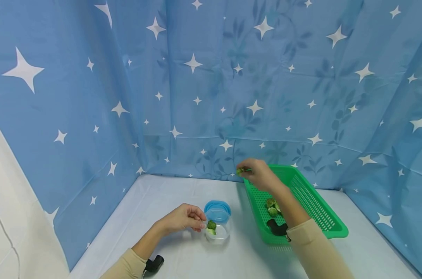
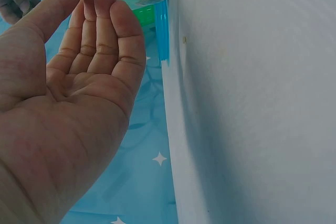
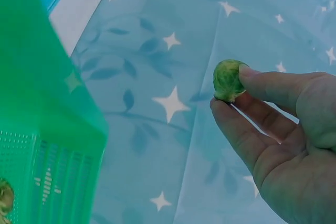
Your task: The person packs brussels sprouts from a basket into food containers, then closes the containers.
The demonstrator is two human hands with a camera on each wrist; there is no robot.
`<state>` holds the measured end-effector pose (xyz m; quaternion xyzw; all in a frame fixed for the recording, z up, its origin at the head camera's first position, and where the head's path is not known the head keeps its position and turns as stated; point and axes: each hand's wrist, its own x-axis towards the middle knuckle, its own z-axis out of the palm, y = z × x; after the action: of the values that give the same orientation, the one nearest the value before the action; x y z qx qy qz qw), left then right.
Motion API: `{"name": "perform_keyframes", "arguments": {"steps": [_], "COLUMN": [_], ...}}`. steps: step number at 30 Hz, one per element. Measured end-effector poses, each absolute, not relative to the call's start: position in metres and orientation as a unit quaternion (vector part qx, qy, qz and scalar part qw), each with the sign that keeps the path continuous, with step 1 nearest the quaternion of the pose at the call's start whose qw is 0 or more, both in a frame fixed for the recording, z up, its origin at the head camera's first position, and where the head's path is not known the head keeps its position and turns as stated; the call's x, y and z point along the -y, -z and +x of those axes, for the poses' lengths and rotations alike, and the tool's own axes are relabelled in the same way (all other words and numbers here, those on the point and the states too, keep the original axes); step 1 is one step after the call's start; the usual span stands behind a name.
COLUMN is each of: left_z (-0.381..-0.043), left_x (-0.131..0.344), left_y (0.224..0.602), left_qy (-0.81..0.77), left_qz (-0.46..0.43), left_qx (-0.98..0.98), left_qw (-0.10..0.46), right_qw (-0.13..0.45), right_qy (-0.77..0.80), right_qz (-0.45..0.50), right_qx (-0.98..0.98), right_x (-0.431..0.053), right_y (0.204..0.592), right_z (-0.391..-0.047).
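Observation:
My right hand (image 1: 261,176) is raised above the far left rim of the green basket (image 1: 319,207). Between its thumb and fingertips it pinches a Brussels sprout (image 3: 228,81). More Brussels sprouts (image 1: 272,209) lie in the basket beneath the right forearm. My left hand (image 1: 183,217) is at the left side of a small clear container (image 1: 217,237); in the left wrist view its thumb and fingertips meet at the container's edge. Inside the container are green and pale Brussels sprouts (image 1: 211,227).
Just behind the clear container is a blue lid (image 1: 217,204) on the white table (image 1: 183,259). A blue curtain with white stars (image 1: 211,85) stands along the back and sides. Dark wrist-camera mounts (image 1: 154,265) are on both wrists.

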<state>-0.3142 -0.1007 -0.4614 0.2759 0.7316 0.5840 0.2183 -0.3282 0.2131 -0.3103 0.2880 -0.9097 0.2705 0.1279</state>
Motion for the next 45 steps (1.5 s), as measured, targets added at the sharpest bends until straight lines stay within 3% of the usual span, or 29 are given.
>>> {"name": "perform_keyframes", "arguments": {"steps": [28, 45], "left_z": [-0.312, -0.313], "left_x": [0.101, 0.1], "left_y": [0.459, 0.46], "left_qy": [-0.576, -0.574], "left_qz": [0.276, 0.276], "left_qx": [-0.739, -0.74], "left_qw": [0.213, 0.215], "right_qw": [0.065, 0.01], "right_qy": [-0.362, -0.343], "right_qz": [0.355, 0.397], "right_qx": [0.86, 0.852], "right_x": [-0.174, -0.18], "right_y": [0.347, 0.371], "right_z": [-0.288, -0.291]}}
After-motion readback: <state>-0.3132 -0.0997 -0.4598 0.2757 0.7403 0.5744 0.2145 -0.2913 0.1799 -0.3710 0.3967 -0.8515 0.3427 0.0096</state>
